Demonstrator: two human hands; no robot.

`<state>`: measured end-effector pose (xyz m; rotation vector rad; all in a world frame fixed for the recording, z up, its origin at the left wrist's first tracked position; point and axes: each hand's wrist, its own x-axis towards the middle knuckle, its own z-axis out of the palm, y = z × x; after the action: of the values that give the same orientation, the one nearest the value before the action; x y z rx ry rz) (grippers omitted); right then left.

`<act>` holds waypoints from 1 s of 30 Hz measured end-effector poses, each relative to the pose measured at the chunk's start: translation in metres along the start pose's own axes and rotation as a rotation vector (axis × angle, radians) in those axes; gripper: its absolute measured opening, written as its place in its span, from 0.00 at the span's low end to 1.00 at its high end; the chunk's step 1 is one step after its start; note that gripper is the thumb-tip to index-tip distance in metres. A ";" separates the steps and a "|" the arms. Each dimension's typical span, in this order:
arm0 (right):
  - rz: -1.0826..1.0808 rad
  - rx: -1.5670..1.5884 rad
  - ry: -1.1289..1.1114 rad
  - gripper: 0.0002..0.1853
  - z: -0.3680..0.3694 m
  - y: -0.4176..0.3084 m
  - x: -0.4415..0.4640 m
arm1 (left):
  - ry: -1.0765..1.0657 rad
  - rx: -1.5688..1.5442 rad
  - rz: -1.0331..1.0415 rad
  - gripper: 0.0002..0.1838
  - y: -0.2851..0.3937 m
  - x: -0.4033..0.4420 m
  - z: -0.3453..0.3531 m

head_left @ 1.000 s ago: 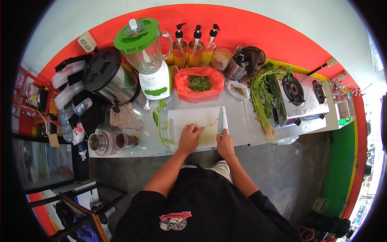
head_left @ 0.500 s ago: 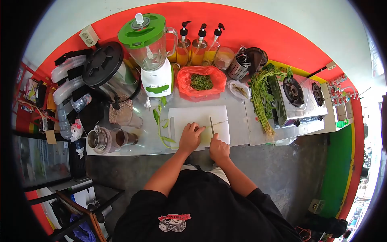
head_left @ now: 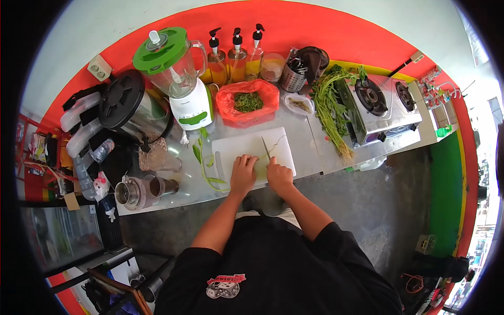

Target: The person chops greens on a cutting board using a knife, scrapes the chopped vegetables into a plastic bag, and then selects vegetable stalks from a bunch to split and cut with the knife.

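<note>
Right hand [head_left: 280,176], just right of center frame, has its fingers wrapped round the handle of a knife [head_left: 266,148], blade pointing up the frame over the board [head_left: 223,143]. Left hand [head_left: 243,175], close beside it at center, has its fingers bunched narrow and low over the board; can't tell what's pinched under there, fingertips are hidden. The leafy stem [head_left: 202,159] is left of center, curving down along the board's left side toward that hand. A thin pale bit [head_left: 277,143] lies right of the blade.

My guess on handling: stem's super light, bendy and maybe a bit slick if damp, leaves bruise easily. I'd hold it by the bare stalk, fingertips curled back from the edge. Knife's stiff, probably light too, so handle only.
</note>
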<state>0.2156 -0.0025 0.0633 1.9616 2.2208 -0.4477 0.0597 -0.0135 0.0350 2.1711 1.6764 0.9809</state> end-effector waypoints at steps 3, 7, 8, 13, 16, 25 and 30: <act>-0.004 -0.036 0.005 0.16 -0.003 0.001 -0.013 | -0.001 0.011 -0.006 0.21 0.001 0.000 -0.002; 0.042 0.009 -0.079 0.14 -0.001 -0.005 -0.030 | -0.003 0.022 -0.003 0.20 0.004 0.003 -0.005; 0.034 0.010 -0.083 0.14 -0.002 -0.007 -0.031 | -0.013 0.003 0.008 0.21 0.004 0.002 -0.004; 0.033 0.065 -0.234 0.16 -0.004 -0.005 -0.031 | 0.001 0.016 0.010 0.21 0.005 0.001 -0.002; 0.027 0.036 -0.241 0.17 -0.006 -0.012 -0.030 | 0.014 0.003 0.008 0.21 0.005 0.003 -0.002; 0.090 0.052 -0.221 0.19 0.001 -0.021 0.000 | 0.015 -0.037 0.017 0.27 0.003 -0.003 0.000; 0.050 -0.003 -0.187 0.21 -0.003 -0.015 -0.006 | 0.043 -0.092 -0.028 0.30 0.006 -0.004 -0.003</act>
<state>0.2019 -0.0085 0.0697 1.8838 2.0529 -0.5950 0.0621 -0.0197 0.0391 2.0774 1.6416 1.0824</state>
